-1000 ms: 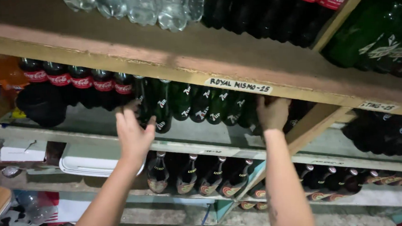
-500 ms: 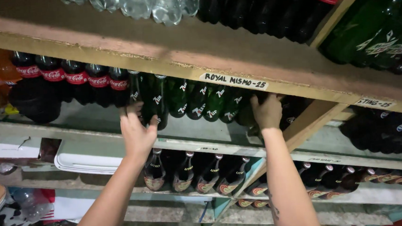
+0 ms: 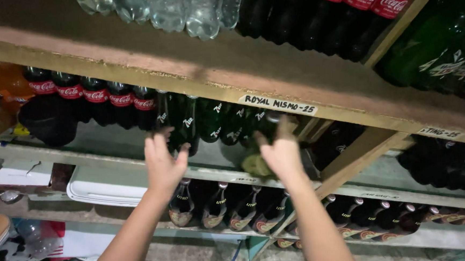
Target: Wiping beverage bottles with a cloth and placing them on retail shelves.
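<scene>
A row of dark green glass bottles (image 3: 210, 121) lies on the middle wooden shelf (image 3: 110, 157). My left hand (image 3: 162, 161) is raised in front of the leftmost green bottles, fingers apart and thumb out, holding nothing. My right hand (image 3: 282, 151) is up at the right end of that row. Its fingers are wrapped around a blurred green bottle (image 3: 256, 165) that sticks out of the row, with the bottle's lower end showing below my palm.
Red-labelled dark cola bottles (image 3: 96, 98) lie left of the green ones. Clear bottles (image 3: 171, 10) and more cola bottles (image 3: 338, 11) fill the top shelf. Brown bottles (image 3: 221, 206) lie below. A white tray (image 3: 104, 189) sits lower left, and a slanted wooden brace (image 3: 360, 155) at the right.
Both hands have come down and out from the green row. My right hand shifted left and now has a green bottle in it. My left hand drew back slightly.
</scene>
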